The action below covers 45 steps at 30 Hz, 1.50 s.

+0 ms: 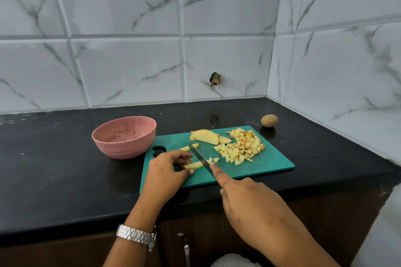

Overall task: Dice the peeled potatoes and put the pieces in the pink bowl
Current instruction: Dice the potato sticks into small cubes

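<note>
A green cutting board [249, 171] lies on the black counter. My left hand [167, 169] pinches a potato strip [194, 165] flat on the board. My right hand [243, 197] grips a knife [200, 157], index finger stretched along its spine, the blade across the strip. Two small cut pieces [213, 160] lie just right of the blade. Another strip [188, 147] sits behind the blade tip. Potato slices [206, 136] lie at the board's back, beside a heap of diced pieces [240, 147]. The pink bowl [124, 136] stands left of the board, with no potato in it.
A whole unpeeled potato [269, 120] rests on the counter behind the board's right corner. Marble-tiled walls close the back and right side. The counter's front edge runs just below the board. A watch is on my left wrist.
</note>
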Motion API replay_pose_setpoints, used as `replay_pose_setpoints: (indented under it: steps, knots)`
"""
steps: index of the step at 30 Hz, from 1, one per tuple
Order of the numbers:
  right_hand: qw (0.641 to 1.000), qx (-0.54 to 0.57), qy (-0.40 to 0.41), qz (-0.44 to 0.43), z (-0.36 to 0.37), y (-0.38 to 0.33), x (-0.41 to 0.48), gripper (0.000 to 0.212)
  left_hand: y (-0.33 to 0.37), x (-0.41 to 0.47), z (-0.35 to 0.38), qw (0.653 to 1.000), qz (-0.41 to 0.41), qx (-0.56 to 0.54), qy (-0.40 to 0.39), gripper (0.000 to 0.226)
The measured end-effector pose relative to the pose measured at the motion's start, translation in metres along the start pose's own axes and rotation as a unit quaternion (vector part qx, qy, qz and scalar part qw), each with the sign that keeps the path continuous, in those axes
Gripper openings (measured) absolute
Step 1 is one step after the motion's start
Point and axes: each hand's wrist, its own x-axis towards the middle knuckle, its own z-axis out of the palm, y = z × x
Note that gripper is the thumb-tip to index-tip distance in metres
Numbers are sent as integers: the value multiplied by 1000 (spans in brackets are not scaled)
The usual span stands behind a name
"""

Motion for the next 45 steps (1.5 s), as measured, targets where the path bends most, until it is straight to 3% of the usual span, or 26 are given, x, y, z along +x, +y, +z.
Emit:
replay_pose_setpoints:
  steps: [7,25,32,38,41,45]
  knots:
    - [1000,-15,-18,-4,6,-7,2,74,1,-1,0,1000,-8,-15,12,23]
    - [999,3,21,-23,6,0,5,68,1,-2,4,999,-13,-7,46,25]
    - [998,48,41,18,-4,26,14,60,1,-1,7,997,-27,2,74,22]
    - [990,133,42,-20,-7,38,13,55,9,5,13,996,-25,62,52,6]
    - [991,130,14,-36,-2,34,10,55,9,8,17,991,-14,120,57,13]
    - [993,112,40,-16,0,35,15,56,5,10,18,989,-10,138,55,19]
